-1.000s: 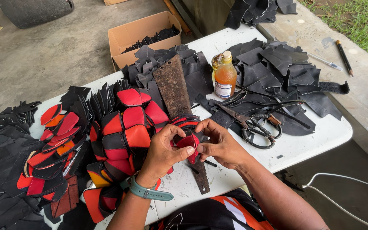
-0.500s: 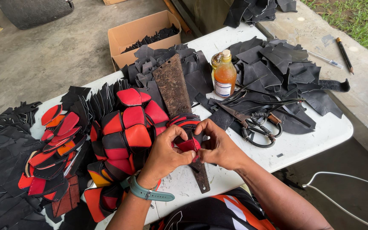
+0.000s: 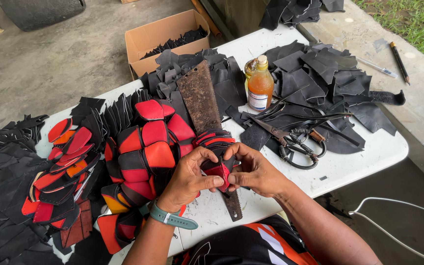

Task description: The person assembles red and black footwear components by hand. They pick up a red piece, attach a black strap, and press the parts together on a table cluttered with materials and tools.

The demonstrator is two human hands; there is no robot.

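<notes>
Your forearms come in from the bottom edge, elbows cut off; the teal watch strap (image 3: 172, 219) sits on your left wrist. Both hands meet at the table's near edge, pinched together on one small red-and-black leather piece (image 3: 220, 172). Left hand (image 3: 188, 177) curls over it, thumb tip pressed on the red face; right hand (image 3: 255, 172) grips it from the other side w/ fingertips. Most of the piece is hidden under your fingers, so its full shape can't be made out.

Directly under the hands runs a rusty saw blade (image 3: 201, 100), its middle covered by them, toothed end poking out toward you. Just left of your left hand: a heap of stitched red/black leather panels (image 3: 148, 147). Just beyond your right hand lie black-handled scissors (image 3: 290, 140). Further out, an amber liquid bottle (image 3: 260, 86) stands among black leather scraps (image 3: 320, 73). Far left beyond, a cardboard box (image 3: 148, 37), contents only partly visible.
</notes>
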